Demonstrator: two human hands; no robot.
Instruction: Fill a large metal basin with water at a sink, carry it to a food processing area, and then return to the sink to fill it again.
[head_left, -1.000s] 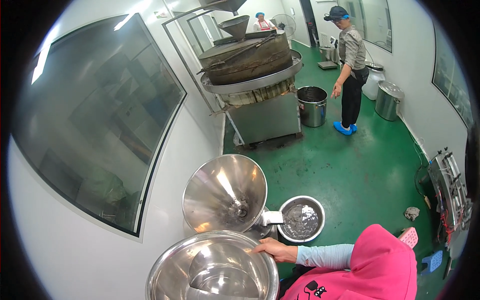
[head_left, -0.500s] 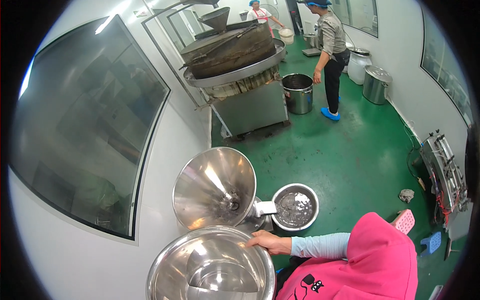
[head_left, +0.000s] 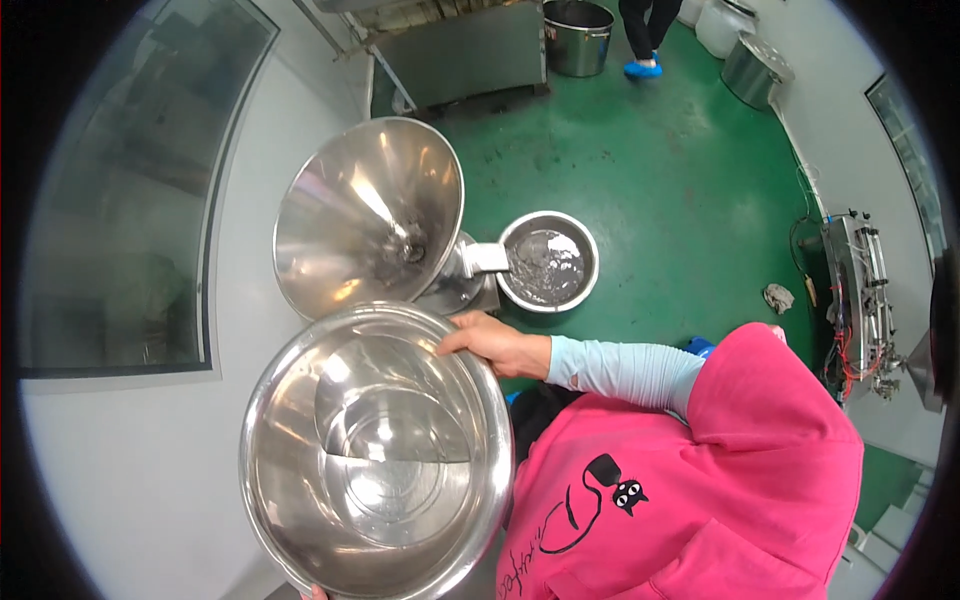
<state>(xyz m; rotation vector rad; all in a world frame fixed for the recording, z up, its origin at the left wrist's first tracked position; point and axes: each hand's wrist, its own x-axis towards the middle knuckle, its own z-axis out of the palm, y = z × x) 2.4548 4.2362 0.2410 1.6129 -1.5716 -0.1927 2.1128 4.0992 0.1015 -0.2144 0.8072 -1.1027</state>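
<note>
Green floor [head_left: 680,170] fills the room from twelve o'clock round to three, glossy and scuffed, with white walls bending along the left and right rims and a dark window [head_left: 130,200] set in the wall at nine o'clock.

At the middle of the view, toward six o'clock, a large steel bowl [head_left: 375,455] is held tilted so its shiny inside faces the camera. The right hand [head_left: 497,345] has its grip folded over the bowl's upper right rim, fingers pressed to the metal, with a pale blue sleeve [head_left: 630,370] running back to a pink hooded top [head_left: 690,490]. Only a sliver of fingertip from the left hand [head_left: 318,592] peeks out under the bowl's bottom rim at six o'clock; whether that grip is spread or pressed together cannot be told.

Just past the bowl, toward eleven o'clock, stands a steel funnel hopper [head_left: 365,215], its wide mouth tilted. A short spout at its base meets a smaller steel basin [head_left: 548,260] on the floor at one o'clock, holding grey wet matter.

At twelve o'clock a steel cabinet [head_left: 460,60] and a steel pot [head_left: 578,35] stand, with another person's blue shoes [head_left: 640,68] beside them. A small machine with wires [head_left: 860,290] sits at three o'clock, a crumpled rag [head_left: 778,297] near it.
</note>
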